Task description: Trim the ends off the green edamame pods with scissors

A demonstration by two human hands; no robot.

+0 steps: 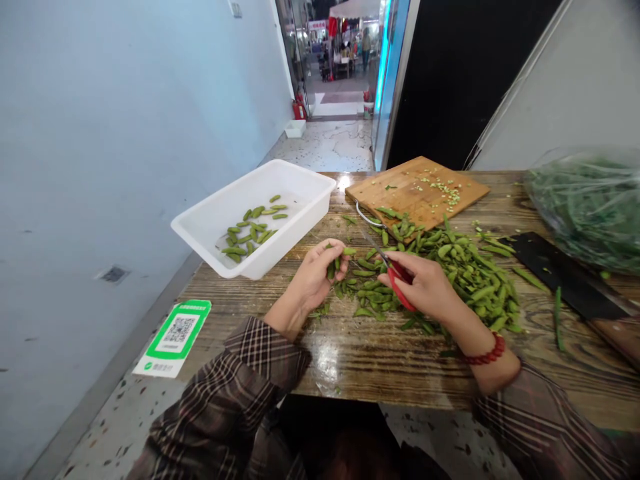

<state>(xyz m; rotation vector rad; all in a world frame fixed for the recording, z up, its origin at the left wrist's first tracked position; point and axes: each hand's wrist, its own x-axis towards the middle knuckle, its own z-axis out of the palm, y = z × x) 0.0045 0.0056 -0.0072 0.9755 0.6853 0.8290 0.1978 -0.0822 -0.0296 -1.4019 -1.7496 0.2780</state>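
Two bare hands work over a heap of green bean pods (450, 270) spread across a worn wooden table (380, 360), the pile lying within easy reach. The left hand (320, 270) is curled shut around a few pods (336, 261), its fingertips pinching them so that their ends stick out toward the blades. The right hand (425, 287), a red bead bracelet (485, 353) on its wrist, grips the red handles of a pair of scissors (393, 270), fingers closed through the loops and the blades angled toward the held pods; whether the blades are parted is too small to tell. A white plastic tub (305, 200) sits just beyond the left hand at the table's edge, overhanging it, and holds a thin scatter of pods (253, 230), apart from the main pile. Behind the heap lies a wooden cutting board (415, 190) dotted with small pale-green trimmings. To the right, a dark cleaver (565, 273) rests flat on the table, and beside it a clear plastic bag (590, 207) bulges with more greens. A green-bordered QR-code sticker (175, 337) lies on the floor beside the table's left edge.
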